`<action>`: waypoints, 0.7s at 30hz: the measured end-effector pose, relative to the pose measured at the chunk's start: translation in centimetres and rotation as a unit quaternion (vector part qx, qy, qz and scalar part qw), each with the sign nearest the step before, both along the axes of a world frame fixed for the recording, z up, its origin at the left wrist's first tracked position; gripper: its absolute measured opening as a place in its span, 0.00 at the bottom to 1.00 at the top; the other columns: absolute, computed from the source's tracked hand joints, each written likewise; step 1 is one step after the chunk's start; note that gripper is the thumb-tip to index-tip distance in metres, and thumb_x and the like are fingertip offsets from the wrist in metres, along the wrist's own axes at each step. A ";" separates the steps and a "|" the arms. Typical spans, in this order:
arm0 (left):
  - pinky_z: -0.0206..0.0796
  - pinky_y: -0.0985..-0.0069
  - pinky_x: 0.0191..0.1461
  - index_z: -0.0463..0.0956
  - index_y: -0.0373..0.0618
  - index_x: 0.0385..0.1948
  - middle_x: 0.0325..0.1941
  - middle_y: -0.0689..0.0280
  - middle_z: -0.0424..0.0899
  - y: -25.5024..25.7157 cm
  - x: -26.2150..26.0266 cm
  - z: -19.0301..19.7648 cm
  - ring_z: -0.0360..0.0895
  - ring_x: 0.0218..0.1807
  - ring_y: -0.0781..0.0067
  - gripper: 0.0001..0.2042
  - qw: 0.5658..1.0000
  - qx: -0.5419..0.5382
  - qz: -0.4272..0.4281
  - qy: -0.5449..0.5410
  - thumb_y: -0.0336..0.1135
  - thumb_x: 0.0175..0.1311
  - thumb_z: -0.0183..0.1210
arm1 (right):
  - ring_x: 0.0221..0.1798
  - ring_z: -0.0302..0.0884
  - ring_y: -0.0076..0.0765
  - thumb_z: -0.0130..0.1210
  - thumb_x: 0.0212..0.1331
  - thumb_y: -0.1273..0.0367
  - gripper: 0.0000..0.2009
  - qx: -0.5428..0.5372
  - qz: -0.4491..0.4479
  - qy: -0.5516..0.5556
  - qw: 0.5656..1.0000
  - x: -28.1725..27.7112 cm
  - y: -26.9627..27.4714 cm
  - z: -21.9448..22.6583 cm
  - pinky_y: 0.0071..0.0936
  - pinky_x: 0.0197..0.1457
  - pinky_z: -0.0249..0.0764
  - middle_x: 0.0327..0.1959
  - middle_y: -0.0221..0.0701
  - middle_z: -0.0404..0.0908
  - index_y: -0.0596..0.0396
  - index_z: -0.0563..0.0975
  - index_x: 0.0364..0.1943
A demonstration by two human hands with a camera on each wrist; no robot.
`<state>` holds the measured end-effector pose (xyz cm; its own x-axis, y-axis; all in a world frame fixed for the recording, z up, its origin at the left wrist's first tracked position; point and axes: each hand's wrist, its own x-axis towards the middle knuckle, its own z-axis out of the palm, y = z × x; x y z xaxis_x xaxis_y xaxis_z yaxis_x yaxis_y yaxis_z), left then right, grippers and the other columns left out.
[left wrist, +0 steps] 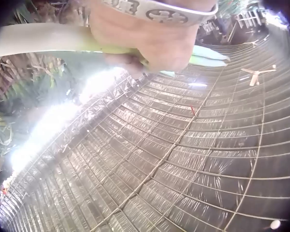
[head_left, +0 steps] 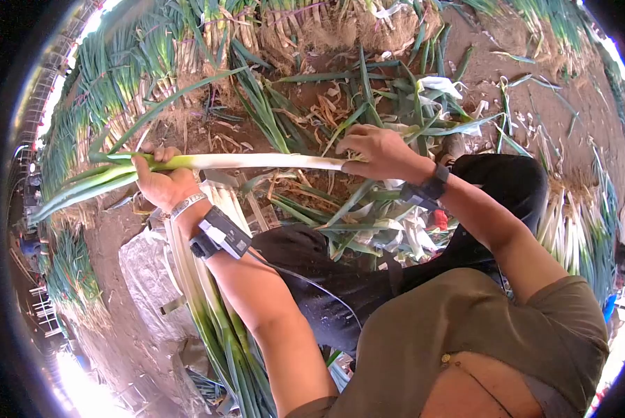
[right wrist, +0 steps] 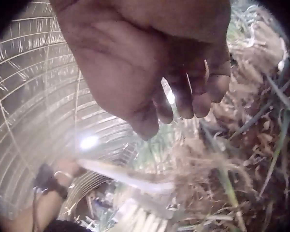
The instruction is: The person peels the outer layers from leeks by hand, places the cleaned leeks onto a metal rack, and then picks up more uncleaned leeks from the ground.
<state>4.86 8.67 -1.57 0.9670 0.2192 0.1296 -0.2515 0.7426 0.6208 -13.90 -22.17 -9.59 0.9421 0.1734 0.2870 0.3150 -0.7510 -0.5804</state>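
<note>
A long green onion (head_left: 256,161) lies level across the head view, its white shaft pointing right and green leaves fanning out left. My left hand (head_left: 164,182) grips it where white turns to green; in the left wrist view the fingers wrap the stalk (left wrist: 48,38). My right hand (head_left: 385,155) is at the root end, overlapping it in the head view. In the right wrist view the right hand (right wrist: 150,63) has loosely bent fingers with gaps between them, and the onion's shaft (right wrist: 130,179) and its shaggy roots (right wrist: 203,174) show apart from them.
More green onions (head_left: 218,327) lie beside my left forearm, on a pale sack (head_left: 145,279). Stripped leaves (head_left: 354,216) litter the ground before my knees. Bundled onions (head_left: 256,21) stand along the back, with others (head_left: 574,223) at the right.
</note>
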 end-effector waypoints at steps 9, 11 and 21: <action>0.59 0.79 0.28 0.69 0.46 0.39 0.28 0.67 0.73 1.2 0.9 -1.0 0.64 0.25 0.78 0.06 0.998 -0.030 -0.042 0.021 0.35 0.66 0.53 | 0.33 0.76 0.50 0.59 0.44 0.66 0.10 0.014 0.055 0.018 0.998 0.9 2.1 -1.0 0.42 0.32 0.72 0.29 0.36 0.75 0.52 0.73 0.30; 0.58 0.79 0.28 0.69 0.46 0.38 0.28 0.67 0.73 0.8 0.5 -0.6 0.64 0.24 0.78 0.05 0.999 -0.030 -0.023 0.039 0.35 0.67 0.51 | 0.32 0.76 0.51 0.59 0.43 0.66 0.10 0.009 0.057 0.023 0.998 0.9 2.3 -1.2 0.43 0.32 0.72 0.27 0.36 0.75 0.52 0.73 0.30; 0.58 0.80 0.28 0.69 0.44 0.38 0.28 0.67 0.73 1.1 0.2 -0.7 0.64 0.24 0.79 0.06 0.998 -0.027 -0.032 0.039 0.36 0.67 0.51 | 0.28 0.77 0.44 0.56 0.47 0.71 0.06 0.025 0.043 0.017 0.999 -0.1 2.9 -0.9 0.36 0.31 0.73 0.28 0.35 0.78 0.53 0.75 0.30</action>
